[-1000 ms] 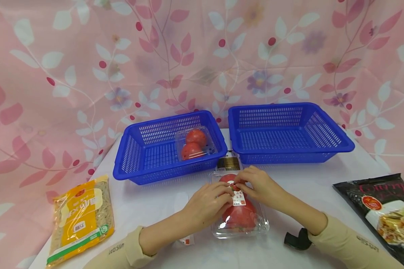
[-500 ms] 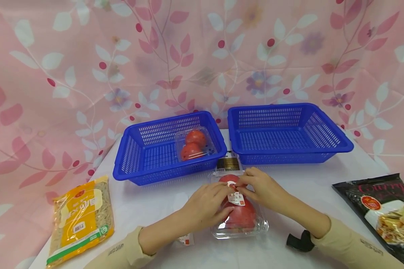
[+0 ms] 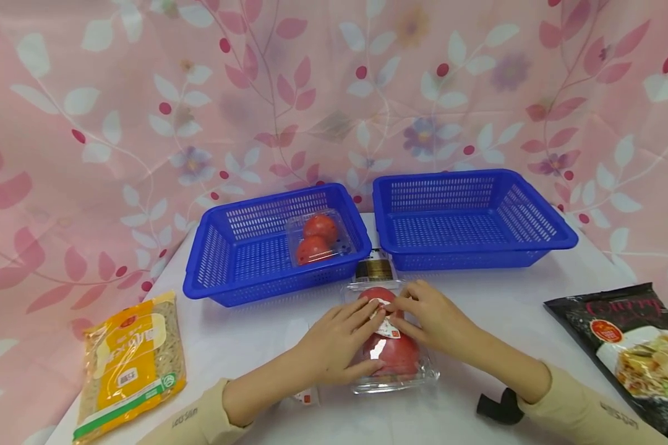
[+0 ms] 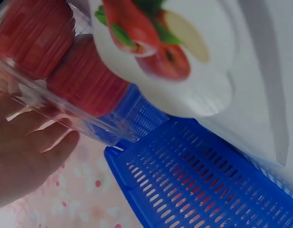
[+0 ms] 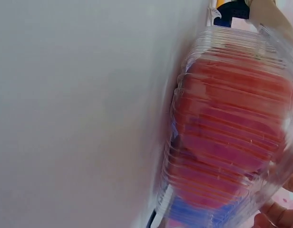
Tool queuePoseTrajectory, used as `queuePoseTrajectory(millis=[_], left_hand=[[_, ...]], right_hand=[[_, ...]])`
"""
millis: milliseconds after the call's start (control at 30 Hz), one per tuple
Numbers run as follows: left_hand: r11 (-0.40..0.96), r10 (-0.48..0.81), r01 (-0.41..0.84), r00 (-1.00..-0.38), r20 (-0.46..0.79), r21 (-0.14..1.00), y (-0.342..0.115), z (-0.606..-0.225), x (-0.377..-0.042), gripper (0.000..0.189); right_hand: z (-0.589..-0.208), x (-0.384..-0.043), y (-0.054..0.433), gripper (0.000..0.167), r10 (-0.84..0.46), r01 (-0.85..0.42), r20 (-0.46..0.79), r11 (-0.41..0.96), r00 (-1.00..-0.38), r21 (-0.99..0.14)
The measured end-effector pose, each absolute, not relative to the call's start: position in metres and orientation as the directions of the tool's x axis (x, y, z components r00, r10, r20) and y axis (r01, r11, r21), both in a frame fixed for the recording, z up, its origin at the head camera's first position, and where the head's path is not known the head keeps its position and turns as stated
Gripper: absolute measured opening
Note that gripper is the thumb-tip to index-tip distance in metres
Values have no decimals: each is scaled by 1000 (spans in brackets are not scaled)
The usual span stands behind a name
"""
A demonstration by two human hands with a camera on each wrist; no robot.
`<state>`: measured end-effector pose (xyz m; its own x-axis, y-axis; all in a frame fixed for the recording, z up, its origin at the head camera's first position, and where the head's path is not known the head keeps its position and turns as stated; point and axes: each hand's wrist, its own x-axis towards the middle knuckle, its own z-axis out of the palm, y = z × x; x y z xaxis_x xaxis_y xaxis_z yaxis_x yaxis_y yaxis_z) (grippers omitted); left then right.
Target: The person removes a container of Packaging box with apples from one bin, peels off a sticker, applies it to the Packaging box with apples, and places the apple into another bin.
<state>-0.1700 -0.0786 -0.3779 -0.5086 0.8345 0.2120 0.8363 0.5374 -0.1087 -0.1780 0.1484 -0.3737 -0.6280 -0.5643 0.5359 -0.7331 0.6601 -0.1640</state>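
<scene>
A clear plastic box of tomatoes [image 3: 396, 357] lies on the white table between the two hands in the head view. A white printed label [image 3: 388, 329] sits on its lid, partly covered by fingers. My left hand [image 3: 334, 346] rests on the lid with fingers extended, their tips on the label. From the other side, the fingertips of my right hand [image 3: 436, 318] touch the label, gently bent. The right wrist view shows the box's ribbed side [image 5: 227, 109] close up. In the left wrist view a white sticker with a fruit picture [image 4: 170, 52] hangs near the camera.
Two blue baskets [image 3: 234, 293] stand behind; the left one holds another tomato box [image 3: 317, 238]. A gold-and-white packet [image 3: 375, 269] lies between them. A yellow noodle bag [image 3: 130, 364] is left, a black food bag [image 3: 626, 352] right. A black object [image 3: 501, 406] lies near the right forearm.
My left fingers have straightened and moved further over the label, covering more of it. My right hand's fingers have spread slightly on the label. The box has barely moved.
</scene>
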Motion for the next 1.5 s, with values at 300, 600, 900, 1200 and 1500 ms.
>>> queuePoseTrajectory(millis=[300,600,900,1200,1500], left_hand=[[628,776,775,-619,122,-67,-81,-382,-152,88],[648,757,760,-649,76,47,-82,-386,-148,84],[629,761,756,-646,53,181,-81,-388,-148,88],[605,784,791,-612,103,94,-73,-386,-149,109],[606,774,785,-619,133,127,-67,-386,-150,105]], right_hand=[[-372,-161,157,35,-602,-669,345,734,-720,-117],[-372,-143,160,53,-650,-689,294,724,-701,-44],[-376,-120,153,88,-594,-601,99,775,-798,-195],[-379,-119,147,95,-589,-603,128,774,-798,-193],[-376,-118,143,94,-586,-611,175,757,-792,-230]])
